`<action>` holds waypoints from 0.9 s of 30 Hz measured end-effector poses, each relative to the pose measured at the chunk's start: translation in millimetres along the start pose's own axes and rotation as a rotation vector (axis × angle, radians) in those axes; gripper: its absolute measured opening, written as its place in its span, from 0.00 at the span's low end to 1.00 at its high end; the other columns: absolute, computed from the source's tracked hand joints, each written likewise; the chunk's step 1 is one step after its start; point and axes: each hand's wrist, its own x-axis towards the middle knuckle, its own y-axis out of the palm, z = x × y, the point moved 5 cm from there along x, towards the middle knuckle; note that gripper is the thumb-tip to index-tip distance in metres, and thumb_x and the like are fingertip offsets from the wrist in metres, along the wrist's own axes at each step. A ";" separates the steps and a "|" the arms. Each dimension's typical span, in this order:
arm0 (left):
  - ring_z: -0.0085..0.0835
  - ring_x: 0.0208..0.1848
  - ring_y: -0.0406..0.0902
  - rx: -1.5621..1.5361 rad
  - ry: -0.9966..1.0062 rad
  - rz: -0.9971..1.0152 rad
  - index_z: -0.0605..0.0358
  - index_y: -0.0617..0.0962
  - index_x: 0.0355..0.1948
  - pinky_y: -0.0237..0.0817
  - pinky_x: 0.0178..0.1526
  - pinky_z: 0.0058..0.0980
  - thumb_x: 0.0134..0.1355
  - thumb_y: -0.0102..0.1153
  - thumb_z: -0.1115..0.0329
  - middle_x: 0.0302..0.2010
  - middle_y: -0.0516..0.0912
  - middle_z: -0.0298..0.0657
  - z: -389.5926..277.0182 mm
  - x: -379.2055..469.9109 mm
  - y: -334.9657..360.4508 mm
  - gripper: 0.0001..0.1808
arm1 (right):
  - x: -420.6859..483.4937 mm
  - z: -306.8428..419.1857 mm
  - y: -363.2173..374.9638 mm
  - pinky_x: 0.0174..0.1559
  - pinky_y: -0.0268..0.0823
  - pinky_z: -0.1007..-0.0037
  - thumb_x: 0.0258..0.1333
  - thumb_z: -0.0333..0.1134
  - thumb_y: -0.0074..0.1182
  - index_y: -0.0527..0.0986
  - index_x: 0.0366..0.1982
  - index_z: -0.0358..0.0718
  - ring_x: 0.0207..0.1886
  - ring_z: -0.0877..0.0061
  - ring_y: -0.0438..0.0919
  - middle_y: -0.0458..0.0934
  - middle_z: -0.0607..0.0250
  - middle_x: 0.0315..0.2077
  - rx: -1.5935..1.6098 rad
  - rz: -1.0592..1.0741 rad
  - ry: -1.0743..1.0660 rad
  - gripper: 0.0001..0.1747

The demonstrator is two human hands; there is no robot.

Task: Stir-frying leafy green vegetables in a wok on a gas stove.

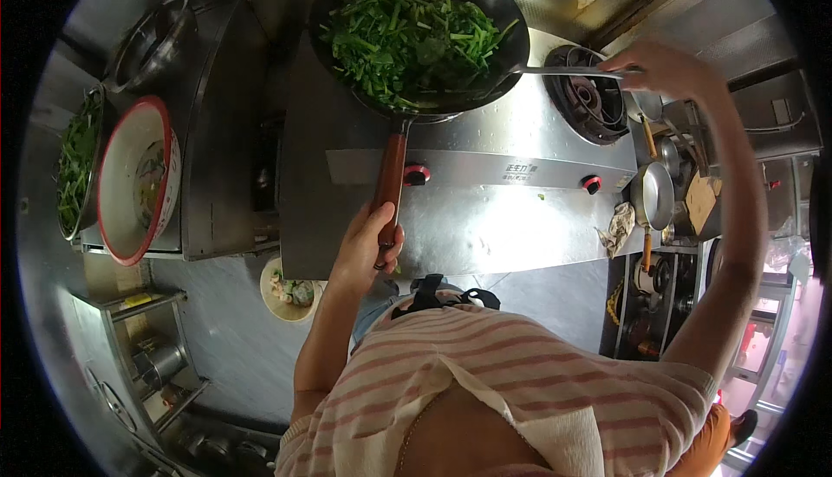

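My left hand [365,249] grips the brown wooden handle [391,181] of a dark wok [500,28]. Chopped leafy greens [406,41] fill much of the wok, which sits at the left side of a steel gas stove [468,139]. Out to the right, my right hand [669,71] is closed around the end of a long metal utensil [565,71]. The utensil's shaft crosses the wok's right rim, and its head is hidden among the greens or against the wall.
An uncovered gas burner [585,93] is at right, near a crumpled cloth [617,229] and a small pan [655,196]. A red-rimmed enamel basin [133,184] and a bowl of greens [78,165] stand at left. A bin with scraps [291,292] is on the floor.
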 end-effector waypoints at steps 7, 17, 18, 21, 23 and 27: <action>0.17 0.12 0.61 0.012 -0.005 0.022 0.54 0.66 0.40 0.52 0.13 0.18 0.59 0.48 0.54 0.19 0.71 0.34 0.4 5.2 6.3 0.16 | 63.3 19.3 45.3 0.44 0.66 0.63 0.55 0.39 0.47 0.70 0.50 0.49 0.37 0.63 0.75 0.77 0.58 0.35 -0.059 0.157 -0.015 0.19; 0.17 0.12 0.61 -0.008 0.004 0.020 0.54 0.67 0.40 0.52 0.13 0.17 0.59 0.48 0.55 0.19 0.71 0.35 2.6 5.9 7.4 0.16 | 40.8 23.2 84.2 0.35 0.62 0.63 0.55 0.35 0.43 0.70 0.47 0.40 0.27 0.61 0.72 0.74 0.53 0.25 0.251 0.060 -0.088 0.17; 0.17 0.12 0.61 -0.011 0.022 0.029 0.54 0.67 0.40 0.52 0.13 0.17 0.59 0.48 0.55 0.19 0.71 0.35 0.8 5.5 6.7 0.16 | 47.1 22.1 87.5 0.35 0.62 0.63 0.55 0.34 0.42 0.70 0.46 0.39 0.28 0.60 0.71 0.74 0.52 0.25 0.233 0.090 -0.041 0.17; 0.17 0.12 0.61 -0.011 0.043 0.053 0.55 0.68 0.44 0.53 0.13 0.17 0.60 0.47 0.55 0.19 0.71 0.35 -0.5 3.3 8.5 0.18 | 33.4 13.1 77.8 0.36 0.63 0.63 0.56 0.34 0.40 0.71 0.45 0.40 0.28 0.61 0.72 0.74 0.52 0.26 0.228 0.026 -0.054 0.16; 0.17 0.12 0.61 -0.032 0.028 0.039 0.56 0.67 0.47 0.53 0.13 0.17 0.60 0.46 0.55 0.19 0.71 0.35 1.8 1.6 9.1 0.19 | 32.0 38.1 72.8 0.37 0.63 0.62 0.56 0.34 0.41 0.70 0.46 0.40 0.30 0.61 0.73 0.75 0.52 0.27 0.350 0.073 -0.041 0.16; 0.17 0.13 0.60 -0.030 0.024 0.029 0.54 0.68 0.50 0.47 0.12 0.16 0.60 0.46 0.55 0.19 0.70 0.33 6.2 4.3 16.3 0.20 | 63.3 92.0 91.4 0.44 0.66 0.58 0.55 0.38 0.42 0.71 0.40 0.36 0.42 0.57 0.74 0.77 0.53 0.34 0.192 0.072 0.048 0.15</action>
